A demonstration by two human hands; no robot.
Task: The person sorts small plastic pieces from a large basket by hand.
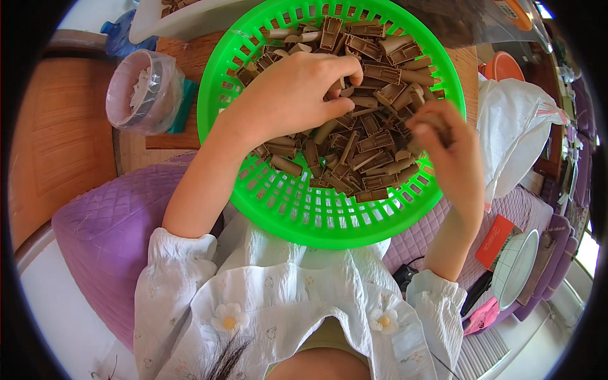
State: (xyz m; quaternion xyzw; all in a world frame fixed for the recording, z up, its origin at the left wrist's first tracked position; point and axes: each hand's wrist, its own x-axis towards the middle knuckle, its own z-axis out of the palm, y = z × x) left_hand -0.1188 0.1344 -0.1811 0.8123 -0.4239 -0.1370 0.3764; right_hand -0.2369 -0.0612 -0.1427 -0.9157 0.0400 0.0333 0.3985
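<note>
A bright green slotted plastic basket (329,235) in front of me holds a heap of small brown plastic pieces (373,142), hollow on one side and rounded on the other. Over the heap's upper left reaches my left hand (301,88), thumb and fingers curled about a brown piece that shows only in part between them. At the basket's right rim, my right hand (453,142) is closed around brown pieces, slightly blurred; its fingers hide how many there are.
Left of the basket, a clear plastic-lined tub (142,95) with white bits stands by a green box (185,104) on a wooden table (180,57). A white sack (513,126) lies to the right. Purple quilted seating (120,221) and an oval white dish (516,269) sit lower down.
</note>
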